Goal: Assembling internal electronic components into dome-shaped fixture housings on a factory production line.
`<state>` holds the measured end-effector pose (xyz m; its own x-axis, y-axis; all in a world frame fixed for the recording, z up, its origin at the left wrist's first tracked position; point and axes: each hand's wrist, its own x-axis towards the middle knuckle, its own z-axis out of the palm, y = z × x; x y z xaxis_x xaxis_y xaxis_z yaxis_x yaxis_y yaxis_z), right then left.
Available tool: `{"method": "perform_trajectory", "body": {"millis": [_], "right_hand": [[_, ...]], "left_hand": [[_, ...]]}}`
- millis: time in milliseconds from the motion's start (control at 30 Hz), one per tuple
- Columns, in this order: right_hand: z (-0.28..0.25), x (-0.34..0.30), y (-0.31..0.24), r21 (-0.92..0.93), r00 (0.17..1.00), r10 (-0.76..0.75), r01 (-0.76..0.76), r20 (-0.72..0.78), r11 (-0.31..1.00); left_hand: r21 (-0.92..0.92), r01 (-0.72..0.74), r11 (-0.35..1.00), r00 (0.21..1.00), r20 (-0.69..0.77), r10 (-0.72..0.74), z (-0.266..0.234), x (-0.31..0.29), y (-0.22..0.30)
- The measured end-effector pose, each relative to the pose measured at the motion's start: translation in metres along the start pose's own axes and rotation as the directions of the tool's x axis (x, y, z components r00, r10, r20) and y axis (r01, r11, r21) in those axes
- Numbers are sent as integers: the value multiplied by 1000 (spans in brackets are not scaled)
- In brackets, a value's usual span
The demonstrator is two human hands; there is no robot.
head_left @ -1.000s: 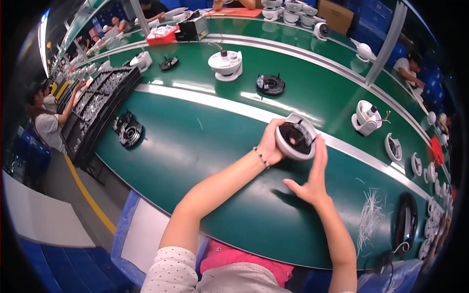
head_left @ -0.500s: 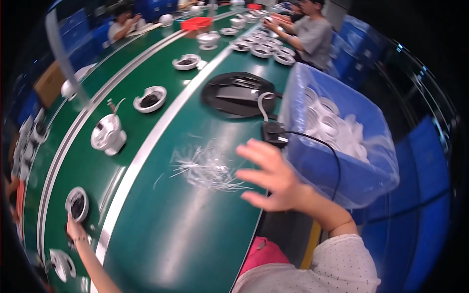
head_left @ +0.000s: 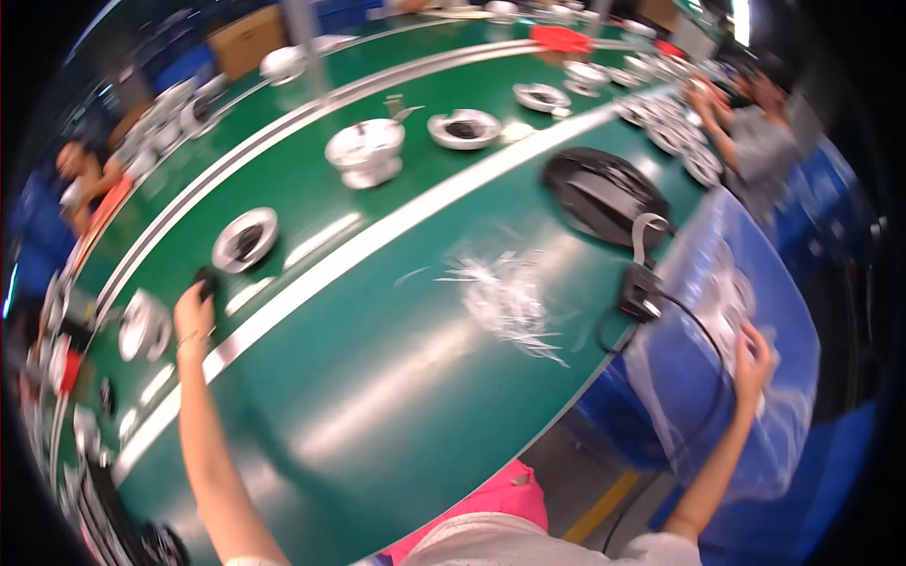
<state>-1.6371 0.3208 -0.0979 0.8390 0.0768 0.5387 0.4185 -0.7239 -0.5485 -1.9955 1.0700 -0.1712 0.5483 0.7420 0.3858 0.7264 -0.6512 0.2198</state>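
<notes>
My left hand (head_left: 192, 316) is over the green belt at the left, its fingers closed around a small black part (head_left: 206, 281) whose kind I cannot make out. Just beyond it, apart from the fingers, lies a white ring-shaped housing (head_left: 245, 240) with a black middle. A white fitting (head_left: 145, 325) stands to the left of that hand. My right hand (head_left: 752, 363) reaches into a blue bin lined with clear plastic (head_left: 675, 363), fingers extended and apart beside the white rings (head_left: 729, 297) inside. Motion blurs the contact there.
A heap of clear-white strips (head_left: 505, 297) lies on the green table. Behind it are a black oval device (head_left: 604, 193) and a black plug box (head_left: 640, 292) with a cable draped over the bin. More white housings (head_left: 462, 129) sit along the belt. Co-workers sit at far right and far left.
The view has swung left. My left hand has come off the white ring housing and now holds a black part. My right hand has moved from above the table into the blue bin.
</notes>
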Motion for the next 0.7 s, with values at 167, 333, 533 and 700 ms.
{"method": "perform_trajectory", "body": {"millis": [167, 333, 533, 700], "right_hand": [[-3, 8, 24, -185, 970, 48, -3, 238, 983], [-6, -6, -49, -298, 919, 257, -166, 299, 940], [10, -10, -78, -375, 881, 234, -71, 411, 924], [-21, 4, -17, -173, 935, 25, 39, 354, 984]], "left_hand": [[91, -114, 989, 980, -154, 127, -46, -49, 19], [266, -2, 964, 975, -214, 61, -112, -181, -1], [534, 305, 788, 949, -234, -209, -176, -340, -101], [493, 361, 792, 925, -81, -371, -157, -300, -82]]}}
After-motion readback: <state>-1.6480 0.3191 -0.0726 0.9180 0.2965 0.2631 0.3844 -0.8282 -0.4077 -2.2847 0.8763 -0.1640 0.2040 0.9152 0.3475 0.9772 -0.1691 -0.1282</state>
